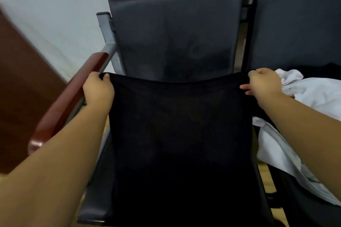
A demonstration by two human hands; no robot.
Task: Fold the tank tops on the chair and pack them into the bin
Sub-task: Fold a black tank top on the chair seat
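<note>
Both left hand (pixel 98 89) and right hand (pixel 263 84) pinch far corners of a taut, plain black tank top (pixel 180 134)

Tank top (pixel 180 134): spread over the chair seat (pixel 96 199), centre of view. Backrest (pixel 175 33) stands behind it at 12 o'clock. Left hand (pixel 97 90) grips its 11 o'clock corner and right hand (pixel 262 84) its 1 o'clock corner. Armrest (pixel 70 101) at 9 o'clock, just beside the left hand. Heap of garments (pixel 313 97) at 3 o'clock, on the neighbouring seat.
</note>
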